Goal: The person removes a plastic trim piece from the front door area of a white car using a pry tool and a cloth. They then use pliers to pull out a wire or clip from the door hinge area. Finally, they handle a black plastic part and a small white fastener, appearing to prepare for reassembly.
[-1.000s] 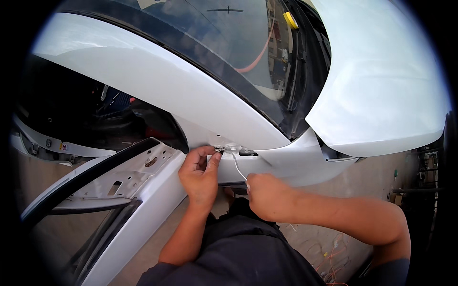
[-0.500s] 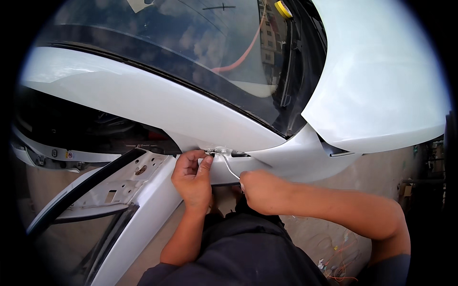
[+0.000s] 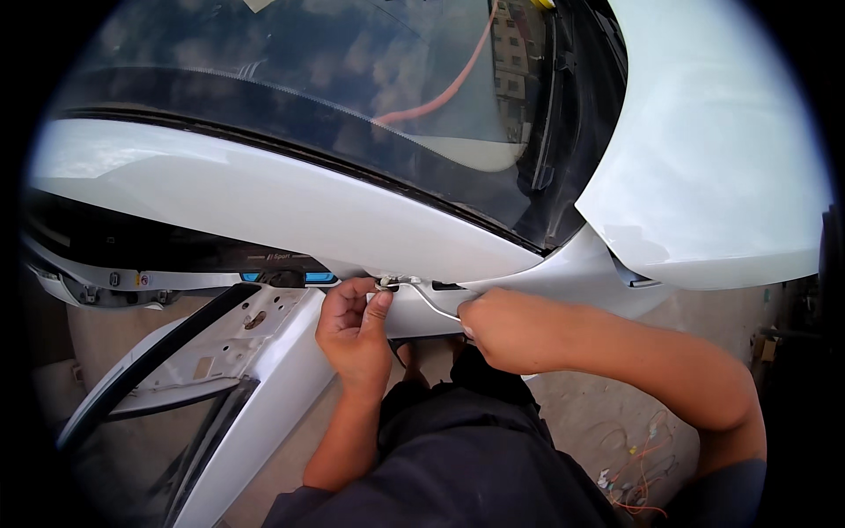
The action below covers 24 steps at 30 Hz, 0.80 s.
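- Left hand (image 3: 354,330): thumb and forefinger are pinching together on a small metallic fitting (image 3: 385,284); the other fingers are curling inward.
- Fitting is sitting at the lower edge of the white front pillar (image 3: 264,194), just ahead of the open door (image 3: 255,414); its far side is hiding behind the fingertips.
- Right hand (image 3: 506,327): fingers are wrapping in a fist, clamped on the lower end of a bent silver rod (image 3: 431,304).
- Rod is slanting up and leftward from the fist, its upper end bending in just beside the fitting; cannot tell whether the two are touching.
- Dark slot (image 3: 446,286) is showing in the body just right of the rod's upper end, bordering the white fender (image 3: 554,286).
- Windshield (image 3: 308,97) is rising beyond the pillar, reflecting clouds; a pinkish hose shape (image 3: 440,97) is curving across it.
- White hood (image 3: 704,158) is filling the upper right.
- Orange cords (image 3: 644,475) are lying tangled on the pale ground (image 3: 581,400), right of the person's dark shirt (image 3: 458,471).
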Available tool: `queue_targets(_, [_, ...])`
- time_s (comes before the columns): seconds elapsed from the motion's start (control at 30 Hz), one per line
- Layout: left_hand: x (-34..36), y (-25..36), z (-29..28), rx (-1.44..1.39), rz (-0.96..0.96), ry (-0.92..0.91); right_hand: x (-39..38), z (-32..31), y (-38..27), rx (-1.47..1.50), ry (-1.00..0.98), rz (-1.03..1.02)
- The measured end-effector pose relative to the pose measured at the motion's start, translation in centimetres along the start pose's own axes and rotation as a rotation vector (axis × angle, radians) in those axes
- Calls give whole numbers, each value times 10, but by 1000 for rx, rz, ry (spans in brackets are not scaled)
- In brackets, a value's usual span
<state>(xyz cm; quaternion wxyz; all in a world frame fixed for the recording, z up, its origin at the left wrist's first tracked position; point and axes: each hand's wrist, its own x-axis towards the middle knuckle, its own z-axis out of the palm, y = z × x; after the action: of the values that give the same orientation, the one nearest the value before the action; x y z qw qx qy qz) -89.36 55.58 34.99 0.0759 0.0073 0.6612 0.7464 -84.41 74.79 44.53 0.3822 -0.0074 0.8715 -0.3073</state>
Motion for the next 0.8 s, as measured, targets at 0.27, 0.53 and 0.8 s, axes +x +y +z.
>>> queue_targets(0.27, [1, -12, -9, 208, 199, -70, -7, 15, -11, 76, 124, -41])
queue_targets(0.53, [10, -15, -20, 415, 408, -171, -28, 25, -20, 90, 202, 32])
queue_targets(0.8, [2, -3, -29, 176, 289, -237, -73, 73, -29, 470, 250, 87])
